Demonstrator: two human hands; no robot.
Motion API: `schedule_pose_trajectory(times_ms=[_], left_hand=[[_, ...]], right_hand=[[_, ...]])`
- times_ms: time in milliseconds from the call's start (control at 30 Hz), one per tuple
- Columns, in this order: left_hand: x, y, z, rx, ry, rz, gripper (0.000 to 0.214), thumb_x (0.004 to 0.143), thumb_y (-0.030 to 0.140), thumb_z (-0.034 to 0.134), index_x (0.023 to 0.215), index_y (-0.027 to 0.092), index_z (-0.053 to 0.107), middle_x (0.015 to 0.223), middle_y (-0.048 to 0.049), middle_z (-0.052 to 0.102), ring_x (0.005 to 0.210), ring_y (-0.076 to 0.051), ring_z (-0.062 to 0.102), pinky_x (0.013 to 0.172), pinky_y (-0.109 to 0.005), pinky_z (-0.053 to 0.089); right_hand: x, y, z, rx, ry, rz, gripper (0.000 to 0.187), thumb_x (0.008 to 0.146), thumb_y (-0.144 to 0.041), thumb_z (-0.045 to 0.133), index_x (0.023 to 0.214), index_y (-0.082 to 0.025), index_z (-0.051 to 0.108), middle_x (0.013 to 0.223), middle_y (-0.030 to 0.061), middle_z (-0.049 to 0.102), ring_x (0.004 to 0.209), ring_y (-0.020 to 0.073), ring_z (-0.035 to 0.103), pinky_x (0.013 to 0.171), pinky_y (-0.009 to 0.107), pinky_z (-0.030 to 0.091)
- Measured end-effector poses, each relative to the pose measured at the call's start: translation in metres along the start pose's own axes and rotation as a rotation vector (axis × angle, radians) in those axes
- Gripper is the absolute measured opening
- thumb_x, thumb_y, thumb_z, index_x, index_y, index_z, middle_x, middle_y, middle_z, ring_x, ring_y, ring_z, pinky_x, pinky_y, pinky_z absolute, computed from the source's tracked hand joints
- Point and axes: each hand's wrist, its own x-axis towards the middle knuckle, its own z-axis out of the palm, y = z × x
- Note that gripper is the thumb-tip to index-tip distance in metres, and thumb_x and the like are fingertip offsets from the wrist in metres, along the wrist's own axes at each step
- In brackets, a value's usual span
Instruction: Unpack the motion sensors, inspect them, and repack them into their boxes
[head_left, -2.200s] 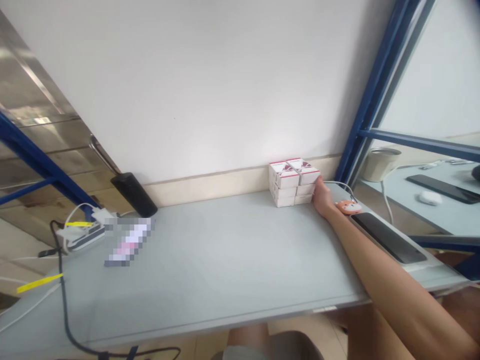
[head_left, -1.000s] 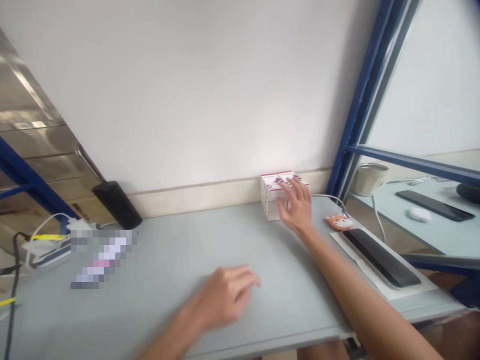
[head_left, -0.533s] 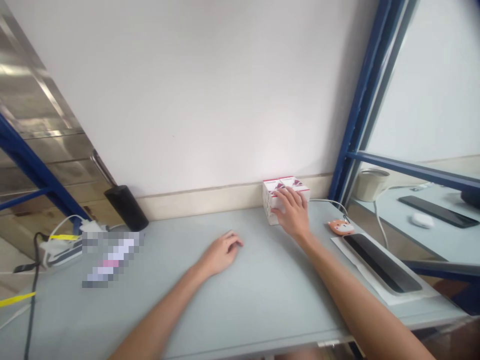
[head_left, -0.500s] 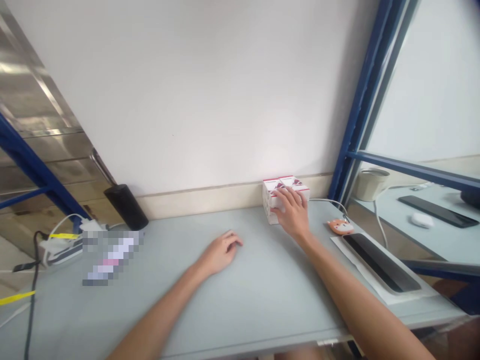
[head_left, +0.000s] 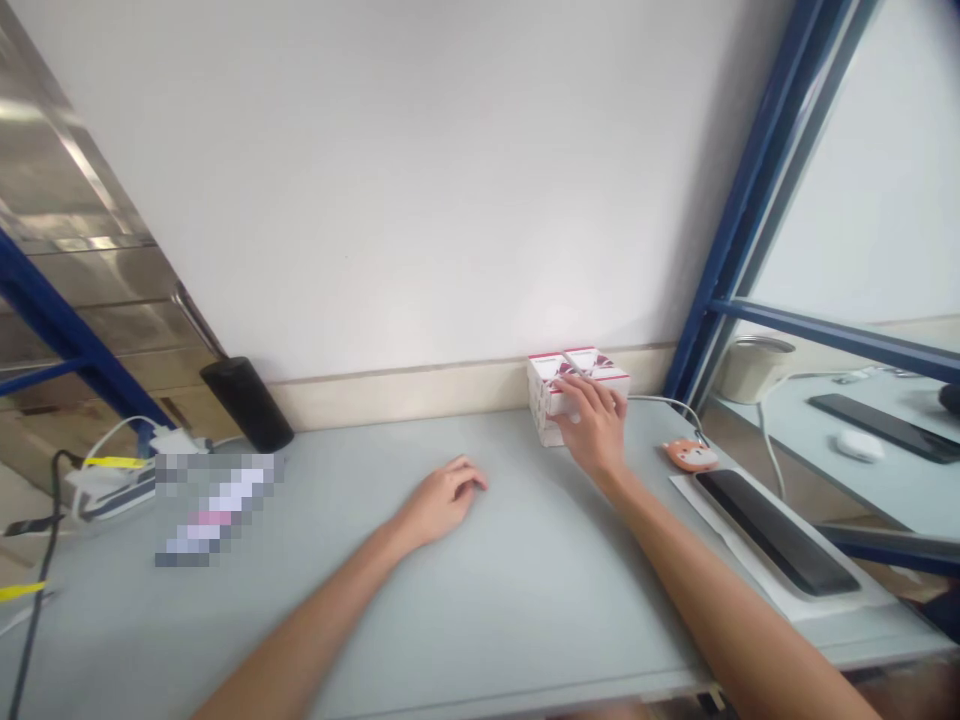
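Against the low ledge at the back of the table stands a block of small white boxes (head_left: 545, 405) with red edges and dark red print; a thin gap runs between their tops. My right hand (head_left: 594, 425) is on the front of this block, its thumb to the left and its fingers curved over the upper front edge. The hand hides much of the front faces. My left hand (head_left: 442, 500) rests on the grey-blue table (head_left: 480, 610) in front and to the left of the boxes. Its fingers are loosely bent and hold nothing.
At the right lie an orange animal-faced item (head_left: 690, 455) and a dark, long device (head_left: 776, 530) on white paper (head_left: 727, 525). A black cylinder (head_left: 247, 405) stands back left, near a power strip (head_left: 124, 490) with cables. Blue frame posts (head_left: 739, 210) flank the table.
The view has shifted slightly. My right hand stays at the boxes, and the gap between their tops shows more plainly. My left hand rests in nearly the same place.
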Motion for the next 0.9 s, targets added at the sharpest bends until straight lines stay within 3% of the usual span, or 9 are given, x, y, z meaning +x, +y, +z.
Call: schedule_pose_trajectory(times_ms=[200, 333, 467, 533, 600, 667, 800, 900], left_hand=[[-0.005, 0.006, -0.002, 0.043, -0.008, -0.006, 0.033, 0.094, 0.010, 0.044, 0.102, 0.024, 0.073, 0.110, -0.0032, 0.069, 0.083, -0.016, 0.066, 0.082, -0.029, 0.049], [-0.008, 0.011, -0.001, 0.051, 0.000, -0.003, 0.033, 0.096, 0.014, 0.044, 0.108, 0.026, 0.073, 0.113, -0.0034, 0.070, 0.091, -0.017, 0.067, 0.085, -0.031, 0.050], [-0.003, 0.007, 0.003, -0.149, 0.091, -0.088, 0.029, 0.102, 0.033, 0.050, 0.124, 0.026, 0.069, 0.113, -0.0055, 0.071, 0.089, -0.018, 0.067, 0.086, -0.032, 0.052], [0.001, 0.004, 0.003, -0.348, 0.173, -0.170, 0.044, 0.100, 0.048, 0.058, 0.136, 0.024, 0.061, 0.118, -0.0085, 0.071, 0.085, -0.017, 0.067, 0.080, -0.032, 0.054], [0.003, 0.002, 0.002, -0.571, 0.251, -0.243, 0.069, 0.092, 0.062, 0.066, 0.145, 0.022, 0.052, 0.125, -0.0126, 0.071, 0.085, -0.018, 0.069, 0.074, -0.031, 0.055], [0.003, 0.003, -0.001, -0.774, 0.298, -0.292, 0.079, 0.087, 0.072, 0.068, 0.145, 0.021, 0.052, 0.130, -0.0158, 0.070, 0.093, -0.022, 0.071, 0.077, -0.033, 0.056], [-0.001, 0.016, -0.007, -1.023, 0.341, -0.282, 0.071, 0.093, 0.073, 0.058, 0.135, 0.016, 0.061, 0.133, -0.0183, 0.070, 0.116, -0.030, 0.069, 0.095, -0.041, 0.056], [0.000, 0.025, -0.008, -0.993, 0.442, -0.266, 0.066, 0.090, 0.065, 0.069, 0.133, 0.016, 0.061, 0.129, -0.0167, 0.073, 0.114, -0.030, 0.070, 0.097, -0.042, 0.056]], right_hand=[[0.001, 0.002, -0.003, 0.004, 0.000, -0.005, 0.042, 0.091, -0.023, 0.071, 0.133, -0.027, 0.067, 0.140, 0.0080, 0.071, 0.130, 0.0279, 0.061, 0.112, 0.043, 0.031], [0.003, -0.001, -0.004, 0.044, 0.088, 0.024, 0.042, 0.088, -0.029, 0.077, 0.129, -0.025, 0.067, 0.134, 0.0096, 0.074, 0.121, 0.0297, 0.065, 0.107, 0.044, 0.039], [0.003, -0.025, -0.009, 0.217, 0.203, 0.068, 0.049, 0.086, -0.037, 0.081, 0.130, -0.024, 0.063, 0.130, 0.0121, 0.074, 0.119, 0.0315, 0.067, 0.103, 0.048, 0.046], [-0.001, -0.049, -0.014, 0.358, 0.197, 0.104, 0.048, 0.085, -0.039, 0.081, 0.127, -0.023, 0.062, 0.126, 0.0125, 0.074, 0.117, 0.0312, 0.068, 0.101, 0.048, 0.049], [-0.007, -0.076, -0.019, 0.540, 0.094, 0.195, 0.045, 0.085, -0.041, 0.081, 0.123, -0.023, 0.062, 0.121, 0.0113, 0.074, 0.110, 0.0291, 0.069, 0.097, 0.046, 0.052], [-0.015, -0.102, -0.023, 0.727, -0.059, 0.314, 0.037, 0.087, -0.041, 0.078, 0.116, -0.023, 0.062, 0.111, 0.0083, 0.074, 0.097, 0.0251, 0.069, 0.089, 0.042, 0.055], [-0.031, -0.128, -0.021, 0.990, -0.312, 0.495, 0.035, 0.090, -0.043, 0.076, 0.112, -0.024, 0.057, 0.107, 0.0063, 0.073, 0.097, 0.0232, 0.070, 0.090, 0.041, 0.058], [-0.035, -0.122, -0.018, 1.024, -0.468, 0.495, 0.044, 0.096, -0.045, 0.068, 0.130, -0.025, 0.049, 0.123, 0.0103, 0.069, 0.107, 0.0251, 0.071, 0.091, 0.044, 0.061]])
